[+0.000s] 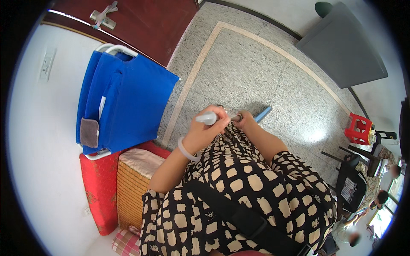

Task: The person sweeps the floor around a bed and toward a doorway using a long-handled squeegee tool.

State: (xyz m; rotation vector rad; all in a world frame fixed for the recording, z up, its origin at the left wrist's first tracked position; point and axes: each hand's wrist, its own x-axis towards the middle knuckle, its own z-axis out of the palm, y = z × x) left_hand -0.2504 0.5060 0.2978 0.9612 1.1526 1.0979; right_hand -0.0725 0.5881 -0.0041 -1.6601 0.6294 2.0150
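Observation:
Both of my hands grip the pole of a long-handled floor tool, a broom or a mop. My left hand (209,124), with a pale bangle on its wrist, is wrapped near the top of the pole, just below its light grey end cap (208,118). Lower down, my right hand (245,120) closes around the shaft (236,118). Beyond the right hand, the tool's blue head (263,114) shows at the speckled floor (243,70). My right hand and forearm hide part of that head, so its exact kind is unclear.
Folded blue cots (137,99) lean by the left wall, beside red padding (99,192) and a woven mat (131,188). A dark red door (153,25) stands behind them. A grey panel (346,48), red stool (358,129), black bag (350,188) and several people are at right.

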